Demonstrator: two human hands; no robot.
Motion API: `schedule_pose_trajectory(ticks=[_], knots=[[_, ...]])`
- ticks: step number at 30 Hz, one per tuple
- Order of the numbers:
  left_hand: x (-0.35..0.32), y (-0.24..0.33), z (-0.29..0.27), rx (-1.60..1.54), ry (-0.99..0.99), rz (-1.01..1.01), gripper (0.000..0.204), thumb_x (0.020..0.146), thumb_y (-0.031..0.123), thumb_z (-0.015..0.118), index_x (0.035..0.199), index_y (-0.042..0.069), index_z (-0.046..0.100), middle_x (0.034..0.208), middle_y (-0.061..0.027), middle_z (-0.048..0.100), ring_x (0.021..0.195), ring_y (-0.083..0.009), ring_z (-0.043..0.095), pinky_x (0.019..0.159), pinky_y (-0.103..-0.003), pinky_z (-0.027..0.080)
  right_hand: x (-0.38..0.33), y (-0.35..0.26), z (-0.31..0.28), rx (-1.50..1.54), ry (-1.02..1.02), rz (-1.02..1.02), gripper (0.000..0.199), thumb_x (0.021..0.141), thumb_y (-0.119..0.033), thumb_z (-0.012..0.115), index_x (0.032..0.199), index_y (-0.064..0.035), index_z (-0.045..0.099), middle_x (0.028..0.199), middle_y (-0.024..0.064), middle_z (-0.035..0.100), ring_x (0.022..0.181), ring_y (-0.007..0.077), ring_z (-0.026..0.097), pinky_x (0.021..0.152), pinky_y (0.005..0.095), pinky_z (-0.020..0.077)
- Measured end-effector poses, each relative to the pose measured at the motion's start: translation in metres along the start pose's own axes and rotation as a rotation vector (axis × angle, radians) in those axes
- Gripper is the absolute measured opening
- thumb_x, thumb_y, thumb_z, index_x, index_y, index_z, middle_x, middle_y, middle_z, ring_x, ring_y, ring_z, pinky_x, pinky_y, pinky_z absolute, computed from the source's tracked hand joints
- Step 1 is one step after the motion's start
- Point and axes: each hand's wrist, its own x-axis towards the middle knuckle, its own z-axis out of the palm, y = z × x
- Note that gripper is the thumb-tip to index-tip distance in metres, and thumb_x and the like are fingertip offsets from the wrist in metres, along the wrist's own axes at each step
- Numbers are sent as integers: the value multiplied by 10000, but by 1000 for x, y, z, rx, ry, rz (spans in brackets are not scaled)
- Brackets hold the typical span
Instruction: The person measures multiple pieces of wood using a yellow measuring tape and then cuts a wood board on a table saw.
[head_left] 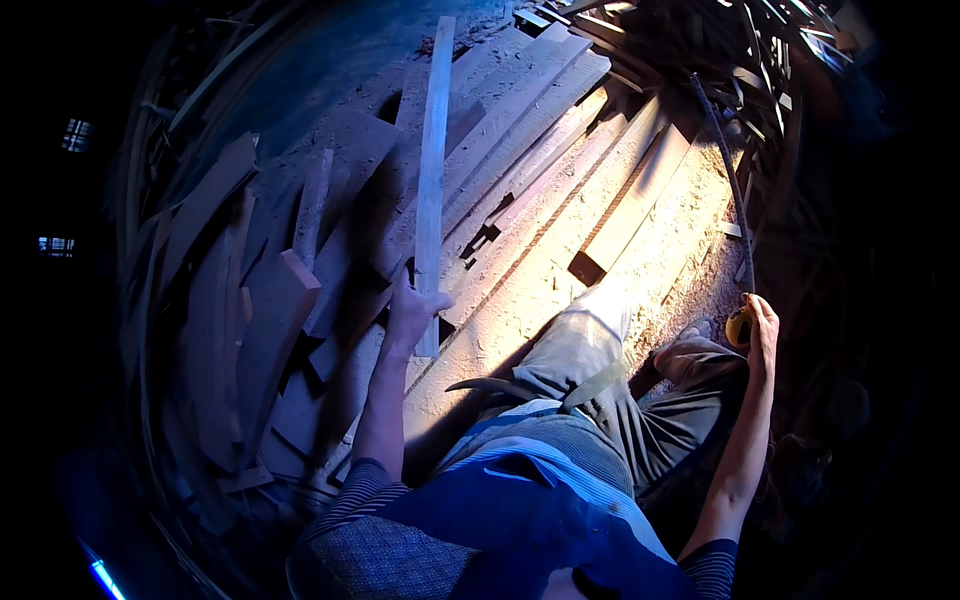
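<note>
Right now, the long, narrow stick [433,150] is in your left hand [408,312], gripped near its lower end with the thumb across its face. It points away from you, its far end reaching up beyond the middle of the boards [520,115], on the left side of your view. Your right hand [762,325], out at the far right, has its fingers closed on a yellow tape measure [737,328]; a thin dark strip that looks like its blade [728,160] runs up and away from it in a slight curve.

As far as the work can be judged, the stick is in hand and the tape looks drawn out. Blade and stick are well apart, so bringing the two together, if that is meant, is not yet done. I can see no mark on the stick, though one could be too small to tell.

Around them, the boards lie slanted side by side, dusted with sawdust [690,235] and brightly lit near your leg [580,350]. Jumbled wood scraps [745,75] fill the upper right, and darkness hides much beyond.
</note>
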Motion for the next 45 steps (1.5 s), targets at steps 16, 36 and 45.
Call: schedule_pose_trajectory(ticks=[16, 36, 45], knots=[[33, -73, -29, 904, 278, -324, 832, 715, 273, 762, 1455, 112, 416, 1453, -240, 382, 1292, -451, 444, 1099, -562, 355, 5, 8, -4, 83, 58, -33, 244, 987, -243, 666, 1078, -29, 740, 910, -22, 681, 825, 68, 599, 766, 214, 460], [114, -98, 243, 610, -492, 371, 638, 775, 233, 775, 1287, -74, 551, 1271, -278, 602, 1174, -435, 569, 1030, -468, 454, -45, 14, -47, 709, 494, 72, 329, 1037, -284, 581, 1203, -20, 685, 1129, 51, 702, 989, 132, 648, 910, 299, 518], [132, -74, 406, 730, -508, 381, 844, 744, 410, 837, 1379, 20, 441, 1381, -268, 421, 1253, -456, 444, 1046, -525, 416, -57, -8, -26, 504, 527, 126, 335, 1038, -289, 582, 1193, -12, 688, 1025, 56, 706, 928, 116, 668, 846, 276, 545]])
